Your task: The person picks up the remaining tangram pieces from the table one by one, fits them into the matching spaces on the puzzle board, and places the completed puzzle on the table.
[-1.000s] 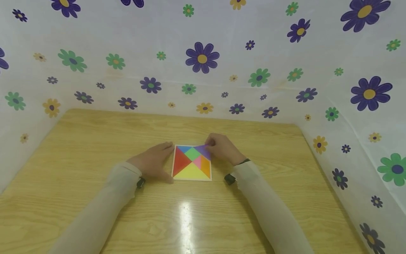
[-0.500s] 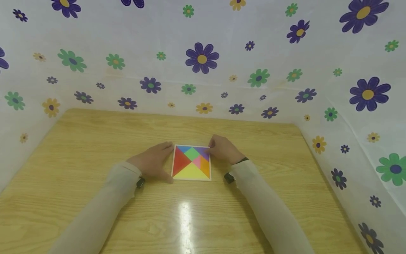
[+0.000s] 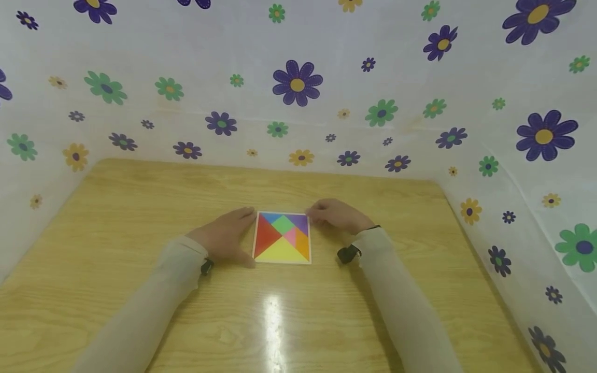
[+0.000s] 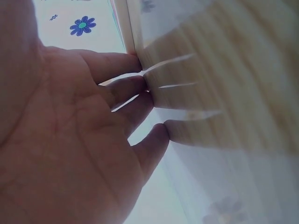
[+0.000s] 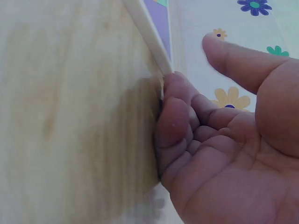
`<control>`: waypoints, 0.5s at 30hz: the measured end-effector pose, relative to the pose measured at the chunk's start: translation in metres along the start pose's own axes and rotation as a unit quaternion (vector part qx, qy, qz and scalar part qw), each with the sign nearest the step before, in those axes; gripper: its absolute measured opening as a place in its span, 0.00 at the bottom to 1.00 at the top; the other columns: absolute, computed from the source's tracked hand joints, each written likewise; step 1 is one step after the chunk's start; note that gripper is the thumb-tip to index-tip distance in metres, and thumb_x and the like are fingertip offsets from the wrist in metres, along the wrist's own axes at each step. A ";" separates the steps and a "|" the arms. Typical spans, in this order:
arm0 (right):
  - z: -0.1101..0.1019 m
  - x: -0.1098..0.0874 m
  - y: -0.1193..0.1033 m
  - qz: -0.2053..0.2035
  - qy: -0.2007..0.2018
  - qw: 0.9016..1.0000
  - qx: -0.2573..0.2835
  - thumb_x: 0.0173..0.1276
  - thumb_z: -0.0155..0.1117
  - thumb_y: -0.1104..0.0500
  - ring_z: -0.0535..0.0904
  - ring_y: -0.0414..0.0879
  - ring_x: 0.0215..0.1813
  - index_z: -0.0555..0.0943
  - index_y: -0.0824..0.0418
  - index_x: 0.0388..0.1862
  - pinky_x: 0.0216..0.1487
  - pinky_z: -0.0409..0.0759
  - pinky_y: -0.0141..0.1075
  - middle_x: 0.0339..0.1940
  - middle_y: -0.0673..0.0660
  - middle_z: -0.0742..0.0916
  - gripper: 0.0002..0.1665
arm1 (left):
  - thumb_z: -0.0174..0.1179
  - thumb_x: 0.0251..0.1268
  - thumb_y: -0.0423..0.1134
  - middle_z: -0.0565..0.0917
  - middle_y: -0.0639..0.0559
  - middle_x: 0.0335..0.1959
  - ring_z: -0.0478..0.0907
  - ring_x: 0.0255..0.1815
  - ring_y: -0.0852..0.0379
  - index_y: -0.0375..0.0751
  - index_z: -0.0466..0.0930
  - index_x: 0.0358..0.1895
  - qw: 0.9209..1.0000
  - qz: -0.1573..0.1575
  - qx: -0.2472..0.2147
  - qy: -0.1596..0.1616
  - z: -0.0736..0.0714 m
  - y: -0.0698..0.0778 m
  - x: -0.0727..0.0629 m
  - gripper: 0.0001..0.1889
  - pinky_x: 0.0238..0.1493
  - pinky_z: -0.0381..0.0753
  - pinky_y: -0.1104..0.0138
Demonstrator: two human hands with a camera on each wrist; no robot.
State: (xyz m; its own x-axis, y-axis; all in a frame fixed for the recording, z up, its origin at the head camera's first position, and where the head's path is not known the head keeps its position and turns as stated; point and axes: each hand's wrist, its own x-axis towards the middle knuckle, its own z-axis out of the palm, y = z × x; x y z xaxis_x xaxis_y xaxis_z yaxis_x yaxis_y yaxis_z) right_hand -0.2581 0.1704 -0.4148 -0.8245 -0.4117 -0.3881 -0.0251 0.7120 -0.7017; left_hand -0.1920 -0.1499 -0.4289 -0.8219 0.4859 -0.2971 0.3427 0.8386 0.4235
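A square tangram puzzle [image 3: 282, 263] lies flat on the table, its coloured pieces filling a thin white frame. The purple triangle [image 3: 302, 221] sits in the far right corner, level with its neighbours. My left hand [image 3: 224, 237] spans the puzzle's left edge, fingers near the far corner and thumb by the near one. In the left wrist view its fingertips [image 4: 148, 99] rest on the tabletop. My right hand [image 3: 339, 215] is beside the far right corner. There, in the right wrist view, a fingertip meets the frame's corner [image 5: 161, 60], the other fingers bend loosely and the thumb [image 5: 233, 58] stands away.
The wood-grain table [image 3: 196, 321] reflects a bright streak of light in front of the puzzle. White sheeting [image 3: 200, 57] printed with flowers rises along the back and both sides. Each wrist bears a dark strap [image 3: 347, 254] below a pale sleeve.
My right hand has let go of the purple triangle, which has gone from tilted to flat in its corner. That hand has shifted slightly right; the left has stayed put.
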 end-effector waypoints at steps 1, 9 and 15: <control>0.000 0.000 -0.001 -0.004 -0.003 1.000 0.005 0.77 0.62 0.42 0.78 0.49 0.46 0.85 0.55 0.55 0.53 0.77 0.41 0.43 0.54 0.85 0.21 | 0.77 0.44 0.68 0.51 0.46 0.86 0.47 0.85 0.42 0.45 0.51 0.84 1.000 -0.002 -0.001 0.000 -0.001 -0.001 -0.001 0.66 0.81 0.56 0.47; 0.010 0.004 0.000 -0.019 0.019 1.000 0.004 0.77 0.62 0.48 0.76 0.48 0.52 0.84 0.56 0.57 0.59 0.75 0.41 0.52 0.53 0.85 0.18 | 0.76 0.43 0.69 0.52 0.47 0.85 0.49 0.84 0.42 0.47 0.51 0.85 1.000 -0.003 -0.005 0.001 0.001 -0.013 -0.002 0.66 0.80 0.58 0.45; 0.013 0.000 0.004 -0.011 0.037 0.999 0.008 0.77 0.62 0.48 0.76 0.50 0.53 0.84 0.55 0.56 0.59 0.75 0.43 0.53 0.53 0.85 0.17 | 0.76 0.48 0.67 0.49 0.46 0.86 0.45 0.85 0.43 0.45 0.48 0.85 1.000 0.008 -0.002 -0.007 0.003 -0.012 0.000 0.65 0.82 0.53 0.48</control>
State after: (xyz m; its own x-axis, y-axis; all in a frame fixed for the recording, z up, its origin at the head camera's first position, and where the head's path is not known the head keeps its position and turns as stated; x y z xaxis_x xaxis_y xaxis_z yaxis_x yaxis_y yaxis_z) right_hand -0.2509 0.1661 -0.4253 -0.8631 -0.3843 -0.3277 -0.0355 0.6935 -0.7196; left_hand -0.1950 -0.1593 -0.4361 -0.8094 0.5035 -0.3022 0.3549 0.8295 0.4313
